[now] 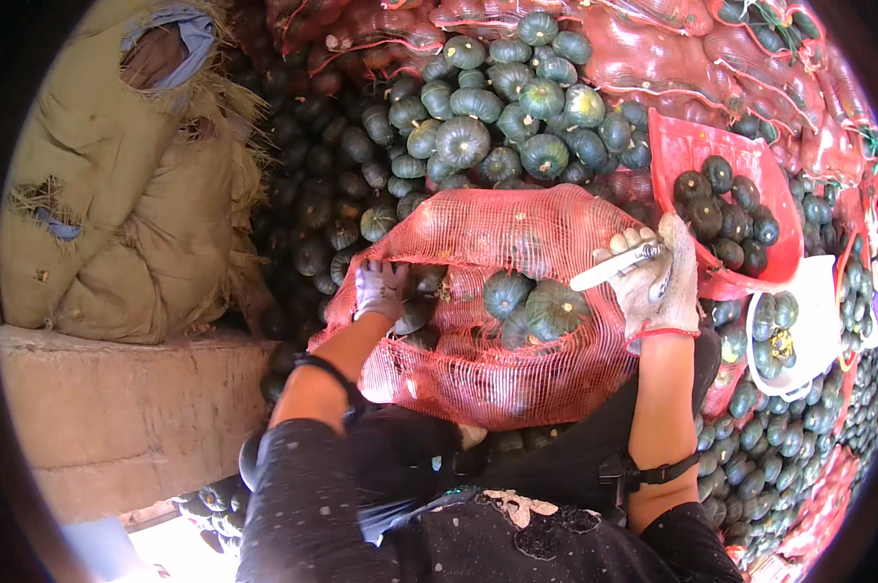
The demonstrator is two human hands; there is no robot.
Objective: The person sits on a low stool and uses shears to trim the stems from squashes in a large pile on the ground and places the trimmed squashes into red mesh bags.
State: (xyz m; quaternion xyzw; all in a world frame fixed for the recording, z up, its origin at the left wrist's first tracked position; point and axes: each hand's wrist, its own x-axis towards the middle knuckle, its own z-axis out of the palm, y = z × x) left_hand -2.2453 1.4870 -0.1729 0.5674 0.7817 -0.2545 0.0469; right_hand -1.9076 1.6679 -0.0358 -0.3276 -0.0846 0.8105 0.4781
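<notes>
A red mesh sack (512,218) lies before me with a long opening in its upper face, and dark green squashes (555,310) show inside it. My left hand (381,289), in a light glove, is at the left end of the opening; part of it is hidden by the sack, and whether its fingers grip anything cannot be made out. My right hand (657,277), in a white knit glove with a red cuff, is above the sack's right side. It holds a utility knife (617,266) with a pale, flat end pointing left.
Loose squashes (463,143) are piled beyond the sack. At the right are a red plastic scoop (781,211) holding squashes and a white tub (818,306). Filled mesh sacks (650,58) lie at the back. Left, a padded quilt (140,240) covers a ledge (133,408).
</notes>
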